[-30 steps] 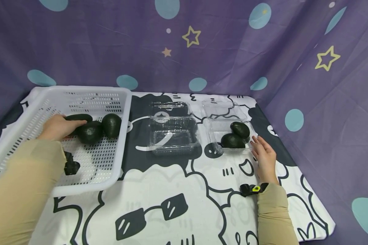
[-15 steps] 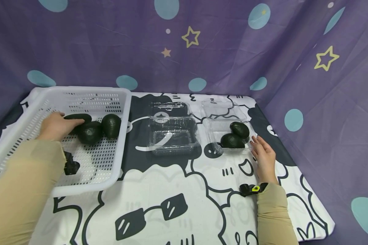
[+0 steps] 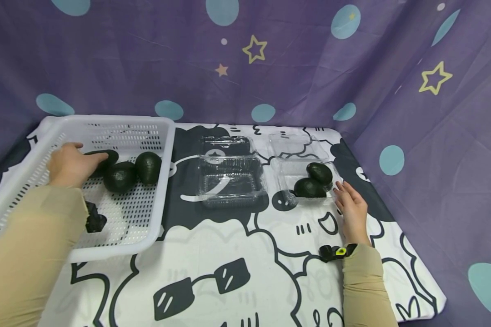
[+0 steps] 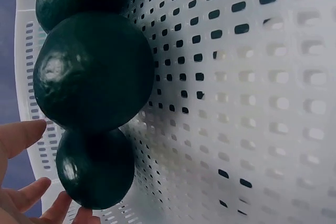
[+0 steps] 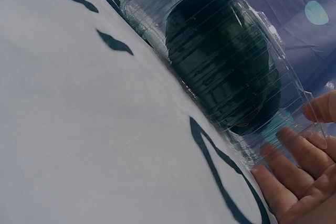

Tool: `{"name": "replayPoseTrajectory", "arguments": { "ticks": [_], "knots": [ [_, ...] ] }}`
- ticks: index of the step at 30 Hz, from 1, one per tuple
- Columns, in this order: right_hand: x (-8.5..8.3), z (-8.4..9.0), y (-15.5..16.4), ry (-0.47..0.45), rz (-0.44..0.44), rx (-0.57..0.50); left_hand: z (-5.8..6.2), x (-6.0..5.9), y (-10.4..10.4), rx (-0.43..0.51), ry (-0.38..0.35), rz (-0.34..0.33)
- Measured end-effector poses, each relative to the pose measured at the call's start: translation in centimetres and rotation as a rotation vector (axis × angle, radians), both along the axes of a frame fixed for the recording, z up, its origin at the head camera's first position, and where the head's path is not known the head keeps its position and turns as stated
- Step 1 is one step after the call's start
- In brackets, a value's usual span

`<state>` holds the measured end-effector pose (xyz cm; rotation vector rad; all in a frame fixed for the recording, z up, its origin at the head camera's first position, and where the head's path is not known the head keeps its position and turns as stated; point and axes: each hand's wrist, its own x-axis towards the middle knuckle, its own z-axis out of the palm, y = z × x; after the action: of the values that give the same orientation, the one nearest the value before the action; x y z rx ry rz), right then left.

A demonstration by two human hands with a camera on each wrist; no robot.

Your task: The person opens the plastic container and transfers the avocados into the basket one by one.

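Observation:
My left hand (image 3: 70, 165) is inside the white basket, at the left end of a dark green avocado (image 3: 107, 159). In the left wrist view its fingers are loosely spread, with fingertips at the lower avocado (image 4: 95, 169); the thumb stands apart from it. Beside that one lie two more avocados (image 3: 120, 177) (image 3: 148, 168). My right hand (image 3: 353, 212) touches the near right corner of a clear plastic clamshell box (image 3: 286, 175), its fingers relaxed along the side. Inside that box are two avocados (image 3: 320, 173) (image 3: 309, 187), seen through the ribbed wall in the right wrist view.
A second clear clamshell box (image 3: 231, 177), lid raised, stands between the basket (image 3: 169, 154) and the filled box. The basket's raised rim surrounds the left hand. A patterned cloth (image 3: 212, 245) covers the table, with a purple curtain (image 3: 188, 59) behind.
My left hand has drawn back slightly to the left, its thumb lifting off. The avocado at its fingers has shifted a little left. The right hand stays at the box.

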<state>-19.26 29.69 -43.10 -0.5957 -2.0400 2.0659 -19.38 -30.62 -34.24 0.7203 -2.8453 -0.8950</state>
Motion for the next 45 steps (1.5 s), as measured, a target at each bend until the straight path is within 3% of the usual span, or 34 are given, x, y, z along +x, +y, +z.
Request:
{"name": "replayPoseTrajectory", "arguments": {
  "ticks": [9,25,45],
  "knots": [
    [0.0,0.1,0.0,0.007,0.009,0.002,0.5,-0.2,0.4,0.03,0.061,-0.01],
    [0.0,0.0,-0.1,0.008,-0.002,0.003,2.0,-0.8,3.1,0.069,0.216,-0.07],
    [0.1,0.1,-0.1,0.001,-0.014,0.0,3.3,-1.0,6.1,0.181,0.279,-0.128]
  ]
}}
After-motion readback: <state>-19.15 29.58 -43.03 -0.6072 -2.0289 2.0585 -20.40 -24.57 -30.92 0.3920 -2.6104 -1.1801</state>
